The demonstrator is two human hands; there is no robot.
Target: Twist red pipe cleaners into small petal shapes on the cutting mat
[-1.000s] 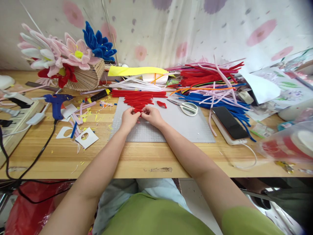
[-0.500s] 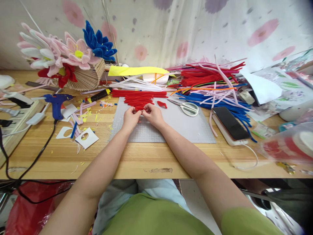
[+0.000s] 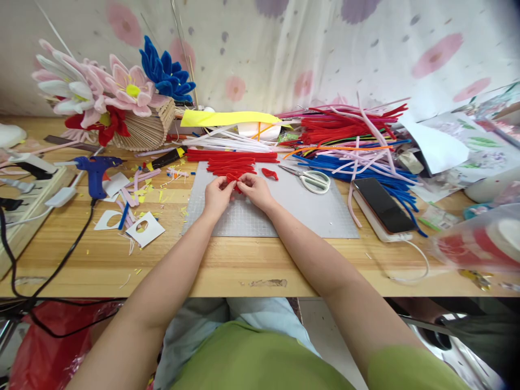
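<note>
Between my fingertips is a short piece of red pipe cleaner [image 3: 237, 186], mostly covered by the fingers. My left hand [image 3: 218, 196] pinches it from the left, and my right hand [image 3: 255, 191] pinches it from the right, the two nearly touching. Just beyond my hands lies a row of cut red pipe cleaners [image 3: 231, 162] on the grey cutting mat [image 3: 309, 216]. A bent red pipe cleaner petal [image 3: 269, 173] rests right of my right hand. Farther right are scissors [image 3: 314, 182] with pale handles, lying on the mat.
A blue glue gun [image 3: 96, 174] stands at left near white card pieces [image 3: 145, 229] and scraps. Fuzzy flowers [image 3: 122, 86] sit at back left. Bundles of red pipe cleaners [image 3: 345, 125] and blue pipe cleaners [image 3: 365, 172] lie behind a phone [image 3: 384, 206] on the right.
My fingertips have shifted slightly around the red pipe cleaner, and more of it shows above and between them. The things on the table have stayed put.
</note>
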